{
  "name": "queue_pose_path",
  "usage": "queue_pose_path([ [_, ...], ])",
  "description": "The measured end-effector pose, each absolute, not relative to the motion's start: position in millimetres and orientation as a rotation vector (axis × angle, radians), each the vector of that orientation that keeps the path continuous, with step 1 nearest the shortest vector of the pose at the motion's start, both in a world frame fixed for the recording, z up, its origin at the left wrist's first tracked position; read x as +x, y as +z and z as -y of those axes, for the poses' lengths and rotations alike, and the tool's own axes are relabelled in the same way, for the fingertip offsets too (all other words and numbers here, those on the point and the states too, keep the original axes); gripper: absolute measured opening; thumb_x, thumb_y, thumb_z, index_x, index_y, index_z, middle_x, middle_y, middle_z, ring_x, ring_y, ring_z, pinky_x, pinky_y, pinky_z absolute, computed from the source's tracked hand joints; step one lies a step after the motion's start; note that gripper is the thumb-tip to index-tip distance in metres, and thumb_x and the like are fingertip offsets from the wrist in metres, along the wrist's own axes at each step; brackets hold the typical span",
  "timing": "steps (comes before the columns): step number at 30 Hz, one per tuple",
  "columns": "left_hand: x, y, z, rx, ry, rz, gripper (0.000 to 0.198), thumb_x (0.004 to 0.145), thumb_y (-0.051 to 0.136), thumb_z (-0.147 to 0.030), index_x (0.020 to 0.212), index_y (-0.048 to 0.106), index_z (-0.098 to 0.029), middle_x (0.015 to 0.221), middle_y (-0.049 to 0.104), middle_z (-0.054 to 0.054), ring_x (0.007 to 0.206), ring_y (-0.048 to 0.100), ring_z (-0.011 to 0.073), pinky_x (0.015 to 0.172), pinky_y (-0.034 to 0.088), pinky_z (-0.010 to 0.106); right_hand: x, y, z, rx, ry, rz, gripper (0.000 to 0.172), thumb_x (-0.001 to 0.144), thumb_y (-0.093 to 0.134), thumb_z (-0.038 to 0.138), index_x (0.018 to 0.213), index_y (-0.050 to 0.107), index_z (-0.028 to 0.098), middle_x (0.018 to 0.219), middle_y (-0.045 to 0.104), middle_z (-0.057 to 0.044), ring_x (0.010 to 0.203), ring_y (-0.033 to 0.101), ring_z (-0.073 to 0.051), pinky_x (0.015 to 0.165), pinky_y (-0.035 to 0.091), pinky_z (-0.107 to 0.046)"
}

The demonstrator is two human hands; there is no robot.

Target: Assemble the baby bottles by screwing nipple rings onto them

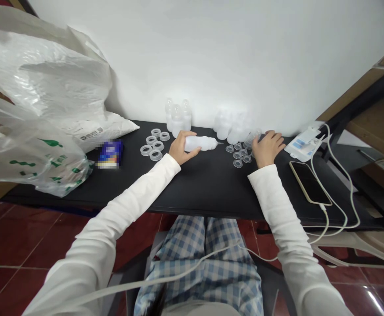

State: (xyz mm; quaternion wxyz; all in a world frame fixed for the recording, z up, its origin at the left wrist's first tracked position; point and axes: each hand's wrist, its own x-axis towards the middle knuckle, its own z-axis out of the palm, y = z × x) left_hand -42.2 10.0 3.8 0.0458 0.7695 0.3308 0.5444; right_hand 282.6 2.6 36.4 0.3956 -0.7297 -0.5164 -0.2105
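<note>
My left hand (183, 149) is wrapped round a white plastic bottle (200, 143), held on its side with its narrow pointed tip toward the right. Over the right part of the table, my right hand (267, 148) has its fingers spread. Its thumb side is beside a clear domed cap (257, 133); whether they touch I cannot tell. Several small clear flanged pieces (237, 155) lie just left of that hand. Left of the held bottle are several clear screw rings (155, 154). Behind it stand bottles with clear domed tops (177, 118).
A cluster of white bottles (232, 125) stands against the wall. Plastic bags (60, 162) and a blue packet (110, 153) occupy the left side. To the right are a phone (310, 183) on a white cable and a white box (302, 145). Another cable crosses my lap.
</note>
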Motion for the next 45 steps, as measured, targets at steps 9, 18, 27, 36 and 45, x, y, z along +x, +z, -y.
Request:
queue_pose_path([
  [9,-32,3,-9,1.828,1.652,-1.249,0.056,0.086,0.056,-0.072,0.108,0.061,-0.02,0.107,0.071,0.007,0.098,0.069,0.021,0.09,0.057,0.036,274,55,10,-1.895,-0.586,1.327,0.031,0.101,0.037,0.036,0.112,0.056,0.014,0.109,0.057,-0.019,0.109,0.053,-0.034,0.093,0.041,-0.057],
  [18,-25,2,-14,1.449,1.596,-1.126,0.071,0.072,0.061,-0.084,0.101,0.063,-0.018,0.091,0.066,0.005,0.057,0.055,0.0086,0.049,0.046,0.023,216,42,25,-1.229,-0.378,1.474,0.036,0.104,0.026,0.046,0.094,0.052,0.022,0.091,0.055,-0.009,0.086,0.056,-0.022,0.082,0.049,-0.042],
  [27,-19,9,-4,1.387,1.484,-1.018,0.063,0.073,0.067,-0.077,0.095,0.061,-0.018,0.069,0.059,-0.002,0.046,0.047,0.0058,0.042,0.035,0.021,195,19,22,-1.06,-0.163,1.676,0.026,0.102,0.038,0.045,0.093,0.049,0.024,0.088,0.054,-0.005,0.082,0.056,-0.019,0.078,0.052,-0.038],
  [36,-16,9,0,1.314,1.167,-1.08,0.049,0.08,0.067,-0.066,0.08,0.055,-0.019,0.045,0.047,-0.007,0.036,0.04,0.0067,0.039,0.027,0.021,200,7,18,-1.004,-0.132,1.874,0.019,0.1,0.041,0.04,0.095,0.048,0.023,0.096,0.056,-0.01,0.095,0.059,-0.023,0.088,0.055,-0.045],
  [45,-9,17,13,1.408,1.162,-0.95,0.054,0.079,0.065,-0.069,0.082,0.038,-0.023,0.052,0.043,-0.011,0.037,0.035,0.005,0.042,0.025,0.021,183,7,21,-1.029,-0.154,1.647,0.02,0.103,0.028,0.03,0.092,0.044,0.024,0.087,0.053,-0.005,0.081,0.055,-0.02,0.08,0.052,-0.039],
])
